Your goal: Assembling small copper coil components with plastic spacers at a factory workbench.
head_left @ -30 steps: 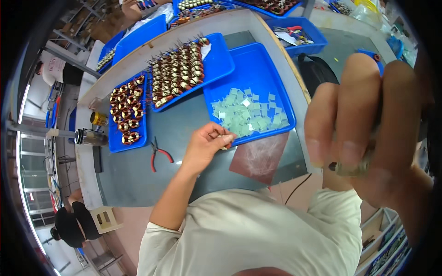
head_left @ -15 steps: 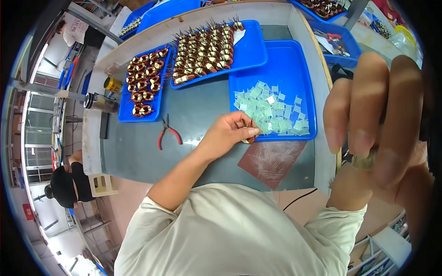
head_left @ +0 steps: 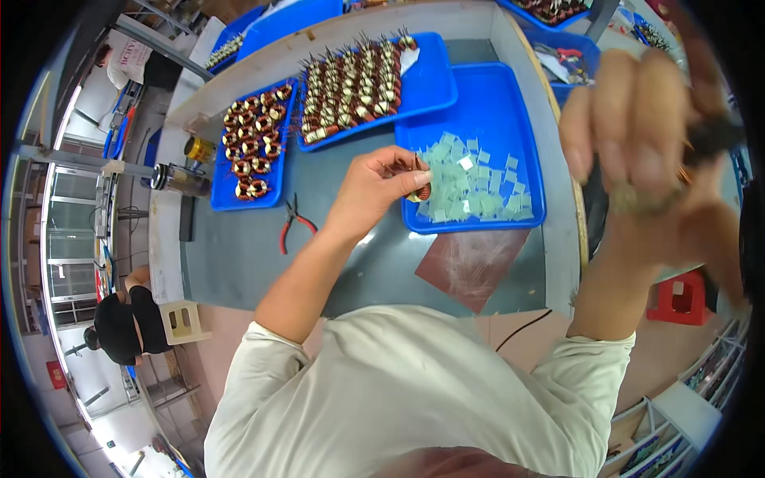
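My left hand (head_left: 378,185) pinches a small ring-shaped coil (head_left: 421,192), wound with copper wire and with pale parts, beside the near left corner of a blue tray (head_left: 510,95). Thin wire ends stick up from the coil. Inside that tray lies a loose pile of pale green square plates (head_left: 470,187). Close to the camera on the right, my right hand (head_left: 641,119) is raised with its fingers curled. It is blurred; a small pale greenish thing shows at its fingertips, its kind unclear.
Two more blue trays hold rows of similar coils (head_left: 351,92) and wound rings (head_left: 253,143). Red-handled pliers (head_left: 293,223) lie on the grey tabletop. A scratched brown sheet (head_left: 474,267) lies near the front edge. A raised wooden rim (head_left: 558,119) bounds the right side. A person (head_left: 127,327) sits at far left.
My left hand has moved left and slightly away from me with the coil. My right hand stays raised near the camera, has shifted and is more blurred. The whole view has shifted slightly.
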Demonstrator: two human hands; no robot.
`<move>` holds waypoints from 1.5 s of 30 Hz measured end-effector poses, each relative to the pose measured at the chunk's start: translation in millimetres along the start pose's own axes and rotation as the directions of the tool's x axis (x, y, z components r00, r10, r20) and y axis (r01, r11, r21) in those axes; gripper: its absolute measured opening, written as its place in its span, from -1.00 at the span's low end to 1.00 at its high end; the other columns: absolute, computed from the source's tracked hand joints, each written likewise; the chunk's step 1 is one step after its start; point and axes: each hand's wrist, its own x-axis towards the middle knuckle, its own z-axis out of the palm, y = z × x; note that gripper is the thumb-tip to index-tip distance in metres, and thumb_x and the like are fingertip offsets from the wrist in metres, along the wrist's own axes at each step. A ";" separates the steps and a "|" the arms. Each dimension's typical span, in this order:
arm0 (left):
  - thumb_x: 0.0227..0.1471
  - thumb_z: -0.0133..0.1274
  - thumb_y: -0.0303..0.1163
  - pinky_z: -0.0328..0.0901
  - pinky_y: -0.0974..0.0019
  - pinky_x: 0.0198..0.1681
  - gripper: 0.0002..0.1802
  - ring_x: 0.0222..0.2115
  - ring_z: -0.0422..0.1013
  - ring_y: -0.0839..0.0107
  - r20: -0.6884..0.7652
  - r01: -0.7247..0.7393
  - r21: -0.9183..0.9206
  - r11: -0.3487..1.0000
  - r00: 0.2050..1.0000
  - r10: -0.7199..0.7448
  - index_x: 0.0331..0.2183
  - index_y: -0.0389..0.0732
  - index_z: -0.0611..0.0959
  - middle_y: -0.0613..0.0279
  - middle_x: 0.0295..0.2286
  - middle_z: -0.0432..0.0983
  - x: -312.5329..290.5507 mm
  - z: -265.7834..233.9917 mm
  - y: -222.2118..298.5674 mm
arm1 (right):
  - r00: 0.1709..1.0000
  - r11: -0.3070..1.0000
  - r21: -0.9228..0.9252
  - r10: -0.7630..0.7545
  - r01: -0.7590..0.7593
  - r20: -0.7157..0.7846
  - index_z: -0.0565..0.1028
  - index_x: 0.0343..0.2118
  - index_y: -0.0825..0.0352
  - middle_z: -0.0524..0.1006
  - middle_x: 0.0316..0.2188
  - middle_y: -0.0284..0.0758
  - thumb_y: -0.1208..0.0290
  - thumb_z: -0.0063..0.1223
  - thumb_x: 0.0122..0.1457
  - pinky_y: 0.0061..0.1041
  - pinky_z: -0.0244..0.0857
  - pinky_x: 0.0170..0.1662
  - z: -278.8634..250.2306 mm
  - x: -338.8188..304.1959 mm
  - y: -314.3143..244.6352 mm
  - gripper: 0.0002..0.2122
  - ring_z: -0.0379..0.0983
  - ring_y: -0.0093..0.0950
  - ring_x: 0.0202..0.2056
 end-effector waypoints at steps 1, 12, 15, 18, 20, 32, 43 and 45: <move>0.12 0.24 -0.44 0.37 0.39 -0.22 -0.85 -0.38 0.52 0.49 -0.024 -0.032 0.009 0.999 0.999 0.032 -0.27 -0.30 0.67 0.24 -0.42 0.61 2.5 -2.1 1.1 | 1.000 1.000 -0.008 -0.026 0.026 0.016 0.02 0.40 0.49 0.44 -0.40 -0.50 -0.14 0.19 0.22 -0.47 0.35 -0.36 -1.2 4.5 0.1 -0.06 0.34 -0.60 -0.37; 0.01 0.34 -0.29 0.42 0.38 -0.37 -0.74 -0.48 0.56 0.51 0.029 -0.320 0.685 0.655 0.910 0.413 -0.38 -0.31 0.70 0.21 -0.51 0.66 159.7 -30.5 82.9 | 0.588 0.525 -0.355 0.386 -0.773 -0.710 0.61 -0.16 0.35 0.51 -0.56 -0.45 0.25 0.31 0.18 -0.65 0.27 -0.54 -51.5 -24.6 114.9 -0.71 0.36 -0.71 -0.59; -0.02 0.35 -0.23 0.44 0.26 -0.34 -0.71 -0.47 0.60 0.40 0.070 -0.289 0.820 0.493 0.907 0.416 -0.39 -0.28 0.71 0.17 -0.50 0.68 213.1 -49.3 59.2 | 0.616 0.479 -0.425 0.371 -0.768 -0.695 0.60 -0.15 0.36 0.52 -0.56 -0.44 0.26 0.31 0.17 -0.63 0.27 -0.54 -56.7 -32.9 125.5 -0.71 0.36 -0.69 -0.60; -0.04 0.36 -0.18 0.41 0.05 -0.33 -0.68 -0.40 0.59 0.16 0.060 -0.207 0.924 0.323 0.910 0.410 -0.38 -0.24 0.72 0.08 -0.46 0.65 236.7 -48.9 50.2 | 0.606 0.392 -0.469 0.400 -0.791 -0.688 0.59 -0.17 0.46 0.58 -0.54 -0.29 0.28 0.32 0.14 -0.48 0.36 -0.39 -53.5 -29.2 125.7 -0.67 0.51 -0.53 -0.49; -0.04 0.36 -0.18 0.42 0.03 -0.30 -0.68 -0.38 0.59 0.12 0.089 -0.201 0.955 0.219 0.897 0.433 -0.36 -0.24 0.72 0.06 -0.44 0.66 246.1 -50.3 44.7 | 0.624 0.372 -0.503 0.417 -0.780 -0.660 0.59 -0.17 0.45 0.57 -0.54 -0.31 0.28 0.33 0.13 -0.47 0.36 -0.39 -56.8 -29.7 131.7 -0.66 0.51 -0.53 -0.49; -0.03 0.34 -0.19 0.44 -0.04 -0.08 -0.64 -0.17 0.57 -0.04 0.024 -0.117 0.971 0.207 0.914 0.405 -0.22 -0.22 0.77 -0.07 -0.26 0.67 285.0 -74.5 24.6 | 0.621 0.272 -0.578 0.528 -0.770 -0.579 0.61 -0.11 0.42 0.53 -0.56 -0.37 0.22 0.29 0.17 -0.53 0.30 -0.38 -53.3 -23.9 136.6 -0.64 0.47 -0.59 -0.47; 0.13 0.22 -0.20 0.35 0.28 -0.38 -0.70 -0.49 0.49 0.40 -0.096 -0.304 0.689 0.659 0.862 0.498 -0.29 -0.27 0.72 0.17 -0.51 0.62 96.3 -71.9 52.7 | 0.582 0.237 -0.575 0.604 -0.783 -0.544 0.60 -0.20 0.46 0.59 -0.50 -0.23 0.26 0.30 0.14 -0.45 0.37 -0.33 -51.1 -31.9 127.6 -0.67 0.54 -0.48 -0.44; 0.15 0.20 -0.26 0.34 0.37 -0.37 -0.73 -0.47 0.45 0.54 -0.172 -0.283 0.577 0.766 0.875 0.452 -0.29 -0.31 0.72 0.26 -0.51 0.62 33.5 -65.6 15.7 | 0.592 0.208 -0.615 0.612 -0.760 -0.524 0.61 -0.20 0.44 0.60 -0.51 -0.23 0.26 0.30 0.14 -0.44 0.38 -0.31 -58.7 -37.8 134.8 -0.68 0.54 -0.47 -0.44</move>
